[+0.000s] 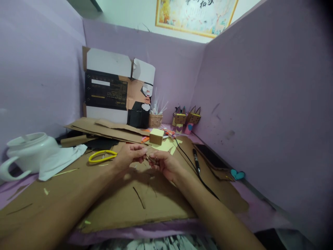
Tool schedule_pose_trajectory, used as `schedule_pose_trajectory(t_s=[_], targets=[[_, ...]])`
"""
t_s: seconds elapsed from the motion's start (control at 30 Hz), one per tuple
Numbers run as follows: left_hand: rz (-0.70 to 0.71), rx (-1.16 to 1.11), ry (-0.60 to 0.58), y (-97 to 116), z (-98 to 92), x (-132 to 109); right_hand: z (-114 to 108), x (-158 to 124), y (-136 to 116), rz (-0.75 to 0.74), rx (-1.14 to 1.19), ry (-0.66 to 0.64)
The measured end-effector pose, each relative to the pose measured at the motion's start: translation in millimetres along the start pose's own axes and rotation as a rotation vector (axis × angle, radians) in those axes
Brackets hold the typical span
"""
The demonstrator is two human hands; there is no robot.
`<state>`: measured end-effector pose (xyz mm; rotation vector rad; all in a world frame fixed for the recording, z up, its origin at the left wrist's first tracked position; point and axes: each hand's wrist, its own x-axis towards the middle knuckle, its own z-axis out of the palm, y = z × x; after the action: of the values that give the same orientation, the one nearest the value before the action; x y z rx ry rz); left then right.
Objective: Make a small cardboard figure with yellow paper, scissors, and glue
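Observation:
Both my hands meet over the middle of a brown cardboard sheet (117, 205). The fingers of my left hand (131, 155) and my right hand (165, 163) pinch a small brown cardboard piece (150, 159) between them. Fingers cover most of the piece, so its shape is hard to make out. Just beyond my hands sits a small box (156, 136) with a yellow top and brown sides, beside yellow paper (166, 146). Yellow-handled scissors (102, 156) lie left of my left hand, their blades not visible.
A white pot (28, 152) with a white cloth stands left. Cardboard strips (109, 131) and an unfolded box (106, 88) are behind. To the right lie a black pen (196, 160), a cable (187, 156), a phone (212, 156) and a blue heart (237, 174). Cardboard figures (180, 119) stand at the back.

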<state>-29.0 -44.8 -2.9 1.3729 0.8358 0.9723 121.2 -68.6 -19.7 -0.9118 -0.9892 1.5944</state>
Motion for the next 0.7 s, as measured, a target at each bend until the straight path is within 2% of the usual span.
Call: schedule_pose_trajectory(t_s=[0.1,0.47,0.7], targets=[[0.018,-0.022,0.001,-3.0,-1.4,1.2,0.9,-1.0,-1.4,0.015,0.000,0.004],[0.054,0.016,0.034,-1.9,-2.3,1.7,-0.9,1.1,4.8,-0.114,-0.056,-0.096],[0.077,0.102,0.028,0.4,1.5,-2.9,1.7,0.3,6.7,-0.188,-0.142,0.030]])
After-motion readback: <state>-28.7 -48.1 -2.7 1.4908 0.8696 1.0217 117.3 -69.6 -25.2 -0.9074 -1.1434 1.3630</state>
